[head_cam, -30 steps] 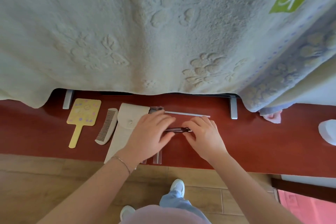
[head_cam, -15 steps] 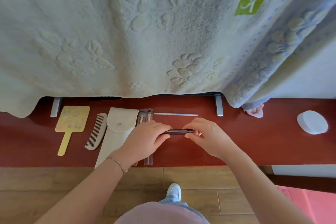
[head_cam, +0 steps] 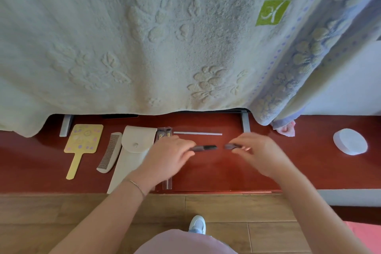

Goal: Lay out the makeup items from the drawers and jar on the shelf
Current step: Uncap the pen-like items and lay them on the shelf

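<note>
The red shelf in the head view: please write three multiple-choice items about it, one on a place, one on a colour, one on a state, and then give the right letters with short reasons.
1. Where does the comb lie?
A. Between the hand mirror and the beige pouch
B. Right of the white round pad
C. On the wooden floor

2. What colour is the hand mirror's back?
A. Black
B. Yellow with small coloured marks
C. Plain green

3. What state is the dark slim item in?
A. Lying untouched on the shelf
B. Inside the pouch
C. In two parts, one in each hand

Answers:
1 A: the mirror is on the comb's left and the pouch on its right.
2 B: a yellow paddle with pale and purple spots.
3 C: the left hand pinches the longer piece, the right hand the short piece, with a gap between them.
</note>
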Action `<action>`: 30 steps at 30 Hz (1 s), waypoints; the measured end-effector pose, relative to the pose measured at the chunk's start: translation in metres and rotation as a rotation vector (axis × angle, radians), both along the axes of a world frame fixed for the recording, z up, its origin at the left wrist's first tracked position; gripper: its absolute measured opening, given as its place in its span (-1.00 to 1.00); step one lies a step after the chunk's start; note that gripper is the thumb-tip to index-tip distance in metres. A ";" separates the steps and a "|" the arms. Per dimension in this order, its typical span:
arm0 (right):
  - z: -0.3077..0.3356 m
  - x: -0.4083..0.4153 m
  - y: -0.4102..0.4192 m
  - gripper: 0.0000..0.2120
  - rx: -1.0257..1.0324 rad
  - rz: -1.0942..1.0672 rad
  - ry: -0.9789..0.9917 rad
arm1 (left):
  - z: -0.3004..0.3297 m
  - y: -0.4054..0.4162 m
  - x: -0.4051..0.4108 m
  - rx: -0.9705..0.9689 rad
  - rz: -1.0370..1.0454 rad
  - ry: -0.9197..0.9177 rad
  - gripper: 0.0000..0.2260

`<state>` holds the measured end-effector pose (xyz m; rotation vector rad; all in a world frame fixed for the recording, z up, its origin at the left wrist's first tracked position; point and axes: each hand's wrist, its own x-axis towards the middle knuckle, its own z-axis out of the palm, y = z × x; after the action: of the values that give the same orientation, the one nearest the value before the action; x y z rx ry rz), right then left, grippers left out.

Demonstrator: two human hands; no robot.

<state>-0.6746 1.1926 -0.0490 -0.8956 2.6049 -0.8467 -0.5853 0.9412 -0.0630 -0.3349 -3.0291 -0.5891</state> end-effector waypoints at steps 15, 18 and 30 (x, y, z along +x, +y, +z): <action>-0.070 -0.012 -0.021 -0.83 0.114 -0.075 0.191 | -0.054 -0.003 -0.015 -0.047 0.034 0.004 -0.71; -0.085 -0.013 -0.018 -0.79 0.076 -0.066 0.230 | -0.065 0.004 -0.019 -0.011 0.063 -0.025 -0.71; -0.092 -0.013 -0.011 -0.73 0.085 0.005 0.225 | -0.082 0.009 -0.024 0.026 0.139 -0.098 -0.72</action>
<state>-0.6873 1.1817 -0.1414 -1.0256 2.8033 -0.6625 -0.6089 0.9503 -0.1450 -0.0953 -3.1007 -0.6524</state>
